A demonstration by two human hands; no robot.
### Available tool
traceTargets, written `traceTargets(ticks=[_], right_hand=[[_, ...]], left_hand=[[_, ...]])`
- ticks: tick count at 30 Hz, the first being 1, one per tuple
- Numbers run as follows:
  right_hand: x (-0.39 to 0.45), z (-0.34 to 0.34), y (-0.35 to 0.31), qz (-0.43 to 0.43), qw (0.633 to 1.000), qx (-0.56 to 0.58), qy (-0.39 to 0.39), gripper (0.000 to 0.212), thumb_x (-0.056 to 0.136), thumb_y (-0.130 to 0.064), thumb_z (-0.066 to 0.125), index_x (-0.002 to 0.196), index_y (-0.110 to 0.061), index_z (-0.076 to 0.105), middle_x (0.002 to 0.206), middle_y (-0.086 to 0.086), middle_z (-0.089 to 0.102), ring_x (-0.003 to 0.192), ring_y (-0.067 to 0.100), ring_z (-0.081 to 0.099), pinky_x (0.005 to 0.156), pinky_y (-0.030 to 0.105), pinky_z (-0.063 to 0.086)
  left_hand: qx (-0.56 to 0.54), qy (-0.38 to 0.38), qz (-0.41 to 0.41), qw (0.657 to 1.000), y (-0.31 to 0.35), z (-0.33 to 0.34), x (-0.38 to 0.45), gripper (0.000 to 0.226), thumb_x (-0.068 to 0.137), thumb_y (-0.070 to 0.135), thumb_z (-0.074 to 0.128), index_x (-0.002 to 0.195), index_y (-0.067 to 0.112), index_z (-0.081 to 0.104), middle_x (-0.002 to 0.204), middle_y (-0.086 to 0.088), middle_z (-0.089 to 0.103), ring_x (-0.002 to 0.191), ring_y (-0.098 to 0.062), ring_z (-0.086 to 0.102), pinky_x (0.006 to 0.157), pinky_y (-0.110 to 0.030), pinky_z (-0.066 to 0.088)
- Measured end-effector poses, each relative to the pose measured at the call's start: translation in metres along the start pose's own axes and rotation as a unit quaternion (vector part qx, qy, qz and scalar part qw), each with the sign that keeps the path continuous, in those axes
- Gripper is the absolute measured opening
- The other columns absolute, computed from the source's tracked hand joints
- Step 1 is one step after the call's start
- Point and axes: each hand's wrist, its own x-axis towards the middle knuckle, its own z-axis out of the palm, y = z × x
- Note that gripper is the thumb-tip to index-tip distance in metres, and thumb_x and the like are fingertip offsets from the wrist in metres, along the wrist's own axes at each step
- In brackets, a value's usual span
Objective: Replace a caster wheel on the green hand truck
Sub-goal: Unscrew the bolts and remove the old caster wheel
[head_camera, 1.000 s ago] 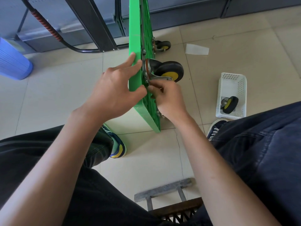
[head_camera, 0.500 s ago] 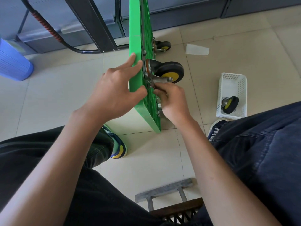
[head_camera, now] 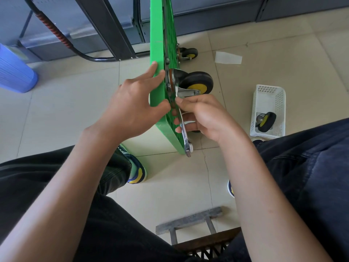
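Observation:
The green hand truck (head_camera: 158, 44) stands on its edge on the tiled floor. A black caster wheel with a yellow hub (head_camera: 197, 83) sits on its underside, held by a metal bracket. My left hand (head_camera: 132, 106) grips the truck's near edge, fingers on the smooth face and thumb at the rim. My right hand (head_camera: 203, 115) holds a silver wrench (head_camera: 184, 132) against the caster's mounting plate, with the wrench's free end hanging down past the truck's bottom corner. A second caster (head_camera: 188, 53) shows farther along the truck.
A white plastic basket (head_camera: 268, 95) on the floor to the right holds a loose caster wheel (head_camera: 266, 121). A blue bin (head_camera: 15, 74) stands at the far left. Black metal frame legs and a hose lie behind the truck. A wooden stool edge (head_camera: 188, 222) is near my knees.
My right hand has slid down from the bracket and the silver wrench now shows in it, angled downward. My left hand stays on the truck's edge.

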Motion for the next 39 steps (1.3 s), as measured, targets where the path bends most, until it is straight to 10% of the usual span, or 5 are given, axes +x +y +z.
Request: traceTargets(ticks=[21,25,31,39], right_hand=[[0.003,0.011,-0.010,-0.022,0.995,-0.100,0.018,0.020,0.099,-0.015,0.067,0.103,0.004,0.071,0.088,0.019,0.071,0.063,0.028,0.071,0.055,0.038,0.060],[0.012,0.010,0.003,-0.116,0.943,-0.303,0.069,0.022,0.101,-0.023,0.063,0.097,-0.004,0.074,0.087,0.021,0.073,0.070,0.035,0.073,0.064,0.055,0.061],[0.025,0.009,0.015,-0.169,0.908,-0.369,0.099,0.018,0.102,-0.019,0.062,0.111,-0.011,0.075,0.092,0.002,0.069,0.081,0.020,0.064,0.070,0.031,0.047],[0.035,0.008,0.029,-0.259,0.863,-0.405,0.155,0.019,0.100,-0.008,0.060,0.110,-0.013,0.075,0.106,0.002,0.076,0.098,0.019,0.071,0.081,0.045,0.059]], left_hand=[[-0.006,0.008,-0.001,1.000,-0.002,0.002,0.000,0.072,0.082,0.044,0.055,0.149,0.021,0.049,0.161,0.002,0.035,0.123,-0.030,0.061,0.101,-0.047,0.051],[-0.001,0.007,-0.007,1.000,0.001,0.001,-0.001,0.072,0.081,0.044,0.054,0.150,0.022,0.048,0.161,0.004,0.033,0.122,-0.030,0.061,0.101,-0.043,0.051],[-0.002,0.005,-0.007,1.000,0.001,0.000,0.000,0.071,0.082,0.042,0.054,0.150,0.022,0.048,0.162,0.004,0.033,0.120,-0.030,0.062,0.101,-0.042,0.050],[-0.004,0.003,-0.008,1.000,0.001,0.001,-0.001,0.071,0.082,0.041,0.054,0.150,0.023,0.048,0.162,0.006,0.032,0.119,-0.031,0.062,0.099,-0.044,0.051]])
